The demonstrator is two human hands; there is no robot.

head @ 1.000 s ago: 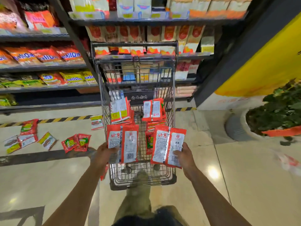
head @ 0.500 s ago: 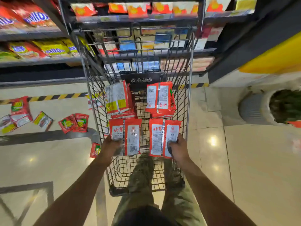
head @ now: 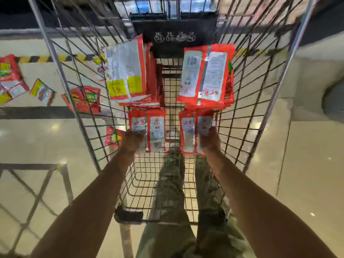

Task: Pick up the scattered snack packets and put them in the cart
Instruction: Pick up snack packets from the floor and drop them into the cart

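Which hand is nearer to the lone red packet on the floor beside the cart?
Left. The left hand grips packets just inside the cart wall from the floor packet; the right hand grips more packets by the far wall.

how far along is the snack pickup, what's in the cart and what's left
Done: a left stack and a right stack of packets lean in the cart. In hand: the left hand grips a red packet bundle and the right hand a second bundle, held low inside the basket, not yet released. Left: packets lie on the floor to the left, among them a red pair, a yellow-edged packet and one beside the cart wall.
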